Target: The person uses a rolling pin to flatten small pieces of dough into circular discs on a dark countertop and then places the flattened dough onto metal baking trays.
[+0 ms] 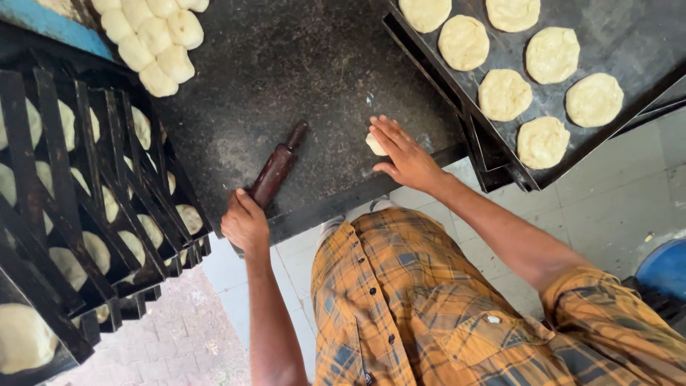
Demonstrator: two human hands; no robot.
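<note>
Pressing a small dough ball [375,144] flat against the dark stone counter [314,64] with the right hand [405,157], fingers spread and palm down near the counter's near edge. The left hand [245,221] is wrapped tight around the near handle of the dark rolling pin [277,167] (lying just left of the dough). My guess is this is the flatten-then-roll stage, so the pin needs bringing over the dough while the right hand gets clear.

Dark stone counter [314,57] above pale tiled floor [614,193].
</note>
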